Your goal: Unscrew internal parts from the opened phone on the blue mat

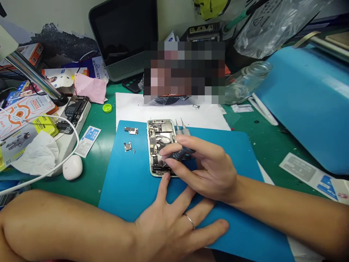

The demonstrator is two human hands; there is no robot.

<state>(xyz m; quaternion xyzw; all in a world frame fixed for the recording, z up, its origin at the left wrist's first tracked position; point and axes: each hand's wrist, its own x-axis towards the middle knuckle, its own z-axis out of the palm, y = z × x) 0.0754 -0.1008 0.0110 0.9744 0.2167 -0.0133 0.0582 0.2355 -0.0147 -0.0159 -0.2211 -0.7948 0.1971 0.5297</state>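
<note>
An opened smartphone (152, 145) lies on the blue mat (229, 149), its inner parts bare. My left hand (177, 222) rests on the mat with fingers spread, one fingertip touching the phone's lower edge. In a pinch, my right hand (209, 167) holds a dark-handled screwdriver (181, 153) over the lower half of the phone; its tip is hard to make out. Beside the phone's right edge lie two grey tools (182, 130) with thin pointed tips, partly covered by my right hand. Left of the phone are a small metal bracket (132, 130) and another small part (127, 146).
A second opened phone (71, 113) sits on a white box at the left. Nearby are a white cable (77, 136), a white earbud case (72, 167) and a green cap (107, 108). A glass jar (245, 82) leans at the back right, beside a blue case (308, 105).
</note>
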